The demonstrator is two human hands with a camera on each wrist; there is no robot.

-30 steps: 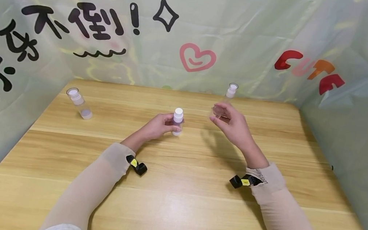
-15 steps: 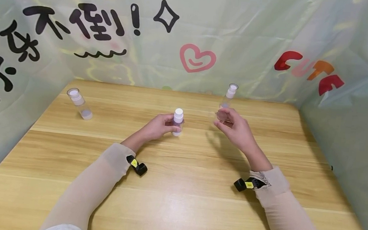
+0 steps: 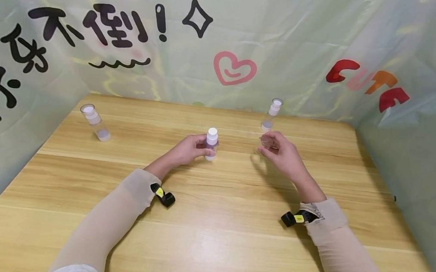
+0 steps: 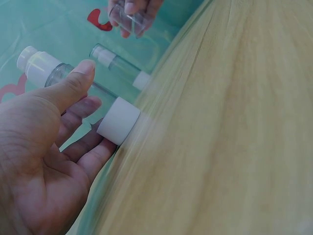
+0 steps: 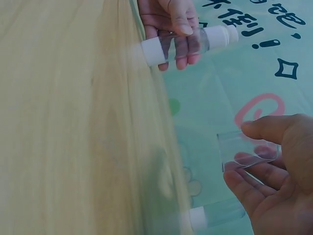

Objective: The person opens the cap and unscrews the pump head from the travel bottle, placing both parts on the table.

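Observation:
Near the middle of the table my left hand holds a small clear pump bottle upright, thumb on one side and fingers behind. Its white top is uncovered, and its white base sits at the tabletop. To the right, my right hand pinches a clear, hollow bottle cap between thumb and fingers, raised above the table. Just beyond that hand stands a similar bottle with a clear cap over its white top.
Another capped bottle stands at the left of the wooden table. A printed cloth backdrop rises along the back and both sides.
My right hand has moved a little to the right and down with the clear cap, uncovering the lower part of the bottle behind it. The left hand and its bottle stay put.

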